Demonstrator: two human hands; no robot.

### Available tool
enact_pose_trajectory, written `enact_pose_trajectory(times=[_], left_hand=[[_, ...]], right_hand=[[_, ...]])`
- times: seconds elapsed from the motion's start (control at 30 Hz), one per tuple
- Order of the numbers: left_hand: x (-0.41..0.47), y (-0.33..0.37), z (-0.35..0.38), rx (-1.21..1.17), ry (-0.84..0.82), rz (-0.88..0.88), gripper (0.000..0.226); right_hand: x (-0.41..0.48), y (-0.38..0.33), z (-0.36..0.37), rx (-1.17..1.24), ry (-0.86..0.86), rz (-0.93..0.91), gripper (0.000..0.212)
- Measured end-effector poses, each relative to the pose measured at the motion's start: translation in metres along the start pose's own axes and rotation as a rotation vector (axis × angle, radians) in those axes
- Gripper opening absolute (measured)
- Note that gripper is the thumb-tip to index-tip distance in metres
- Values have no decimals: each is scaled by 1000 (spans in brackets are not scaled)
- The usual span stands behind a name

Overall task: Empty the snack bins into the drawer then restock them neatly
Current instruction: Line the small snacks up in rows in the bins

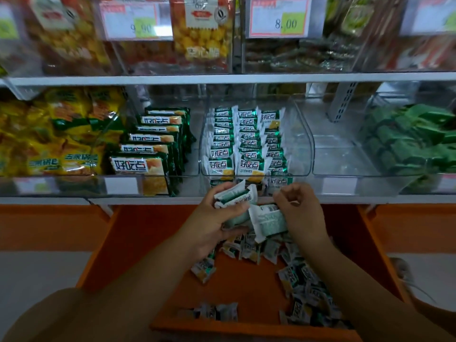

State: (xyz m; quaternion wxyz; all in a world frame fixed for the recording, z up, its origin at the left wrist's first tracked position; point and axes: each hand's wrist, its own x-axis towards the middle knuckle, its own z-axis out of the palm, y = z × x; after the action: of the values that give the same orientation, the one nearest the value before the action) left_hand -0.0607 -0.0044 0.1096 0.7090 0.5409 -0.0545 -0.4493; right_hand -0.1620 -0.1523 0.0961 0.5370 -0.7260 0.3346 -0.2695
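Restocking looks about half done. The orange drawer (148, 230) holds many loose packets (303, 287). The middle bin (302, 134) has neat rows, with room left. The left hand (209, 225) grips a stack (233, 197); the right hand (301, 208) pinches one packet (267, 222).

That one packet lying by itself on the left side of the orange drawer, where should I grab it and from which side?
Probably from straight above: the lone packet lies flat on the drawer floor, apart from the pile, so pinch its middle across the long edges, not the crimped ends.
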Motion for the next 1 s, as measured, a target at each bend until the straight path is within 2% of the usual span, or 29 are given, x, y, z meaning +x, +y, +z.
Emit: enact_pose_trajectory(times=[0.13,0.23,0.3,0.4,0.47,0.57,0.63,0.7,0.77,0.83,1.0], left_hand=[[7,-3,0,67,33,24,61],[12,3,-5,57,75,43,59],[16,10,-8,31,82,46,57],[20,17,-9,-8,93,62,54],[22,19,-6,-29,86,53,55],[22,22,-4,-52,59,45,58],[22,25,-5,-63,61,83,56],[21,30,-8,-71,75,132,53],[19,33,-11,-71,69,163,54],[17,35,-10,-63,50,183,60],[13,30,-2,21,0,180,65]], right_hand=[[-8,-3,12,7,-6,-70,7],[-14,1,7,27,-151,-126,7],[-18,8,-1,39,-319,-175,30],[-20,14,-11,-192,-489,-354,62],[-14,10,-12,-374,-438,-533,71],[3,0,-13,-423,-341,-664,64],[7,-12,-15,-348,-386,-568,49],[5,-20,-16,-178,-416,-349,37],[4,-23,-16,-59,-391,-193,35],[4,-27,-14,-34,-383,-116,41],[5,-31,-8,4,-454,-6,10]])
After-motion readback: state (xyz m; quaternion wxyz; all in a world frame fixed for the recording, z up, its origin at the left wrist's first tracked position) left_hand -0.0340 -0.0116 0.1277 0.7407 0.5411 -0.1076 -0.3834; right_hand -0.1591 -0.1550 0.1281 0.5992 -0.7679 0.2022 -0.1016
